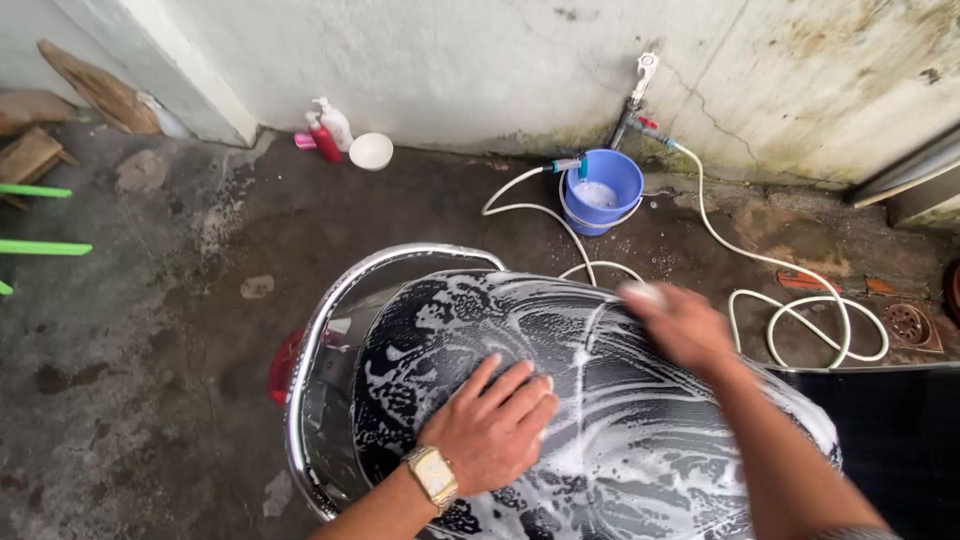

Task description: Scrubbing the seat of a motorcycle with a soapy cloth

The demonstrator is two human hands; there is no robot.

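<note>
In the head view, a black motorbike seat [600, 400] covered in white soap foam is seen low in the middle, framed by a chrome grab rail [320, 330] at its rear edge. The left hand [495, 425], wearing a gold wristwatch [433, 475], is laid flat on the seat with fingers spread. The right hand [680, 325] is blurred and pressed on the seat's far edge; whether something is gripped cannot be told. A blue bucket [600, 190] and a white hose [800, 300] lie on the concrete floor [150, 380] by the wall.
</note>
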